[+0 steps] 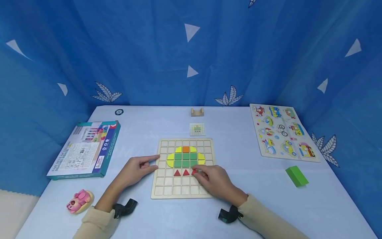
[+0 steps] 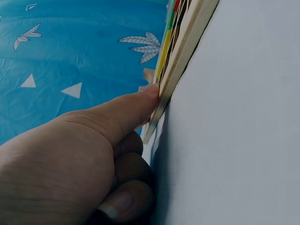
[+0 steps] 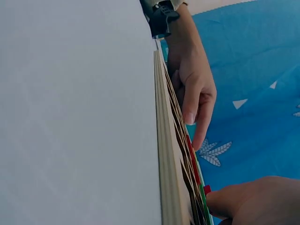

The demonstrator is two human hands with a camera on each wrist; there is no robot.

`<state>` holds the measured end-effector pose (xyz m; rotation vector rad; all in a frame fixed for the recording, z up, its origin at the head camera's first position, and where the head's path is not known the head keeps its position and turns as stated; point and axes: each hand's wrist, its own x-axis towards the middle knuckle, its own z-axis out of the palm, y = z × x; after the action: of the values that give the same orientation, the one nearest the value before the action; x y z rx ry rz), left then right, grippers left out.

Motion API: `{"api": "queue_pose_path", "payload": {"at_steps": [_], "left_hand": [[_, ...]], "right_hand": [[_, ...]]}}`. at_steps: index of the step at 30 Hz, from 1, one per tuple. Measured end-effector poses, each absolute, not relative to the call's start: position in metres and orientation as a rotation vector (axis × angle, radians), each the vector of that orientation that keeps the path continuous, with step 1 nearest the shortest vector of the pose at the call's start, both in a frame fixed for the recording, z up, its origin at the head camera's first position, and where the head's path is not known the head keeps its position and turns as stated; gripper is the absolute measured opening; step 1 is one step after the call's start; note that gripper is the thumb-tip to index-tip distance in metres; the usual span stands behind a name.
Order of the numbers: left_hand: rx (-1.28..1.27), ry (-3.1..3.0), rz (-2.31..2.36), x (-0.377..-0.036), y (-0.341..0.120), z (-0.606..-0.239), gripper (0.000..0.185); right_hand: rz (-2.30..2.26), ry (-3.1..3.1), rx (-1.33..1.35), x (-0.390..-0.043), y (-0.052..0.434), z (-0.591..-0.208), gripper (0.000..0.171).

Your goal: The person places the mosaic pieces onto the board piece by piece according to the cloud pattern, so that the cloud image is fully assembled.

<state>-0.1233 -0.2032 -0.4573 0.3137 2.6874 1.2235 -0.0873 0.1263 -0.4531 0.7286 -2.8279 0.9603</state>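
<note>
A wooden grid board [image 1: 162,191] lies mid-table, with yellow curved pieces [image 1: 170,160], green squares [image 1: 185,163] and an orange square [image 1: 186,149] set in its cells. My left hand [image 1: 134,171] touches the board's left edge with straight index finger and thumb; the other fingers are curled under. Over the board's right part, my right hand [image 1: 217,181] pinches a red triangle [image 3: 207,189] between thumb and finger. This triangle lines up with two more red triangles [image 1: 177,173] in the row below the green squares. My fingers partly hide it.
Behind the board lie a small pattern card [image 1: 197,129] and a wooden holder [image 1: 197,112]. A boxed set [image 1: 86,149] and a pink bear figure [image 1: 80,201] are at left. To the right are a vehicle puzzle board [image 1: 280,131] and a green block [image 1: 296,176]. Blue curtains surround the table.
</note>
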Motion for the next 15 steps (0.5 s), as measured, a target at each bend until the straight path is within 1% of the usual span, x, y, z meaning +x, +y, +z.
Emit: {"api": "queue_pose_path", "payload": {"at_steps": [9, 15], "left_hand": [[0.312, 2.692, 1.227, -0.1213, -0.205, -0.4577, 0.043], [0.307, 2.682, 1.233, -0.1225, -0.2023, -0.4573, 0.044]], "right_hand": [[0.904, -2.825, 0.746, -0.0876, 0.1235, -0.454, 0.027], [0.958, -2.789, 0.733, -0.0873, 0.1269, -0.4546, 0.025]]}}
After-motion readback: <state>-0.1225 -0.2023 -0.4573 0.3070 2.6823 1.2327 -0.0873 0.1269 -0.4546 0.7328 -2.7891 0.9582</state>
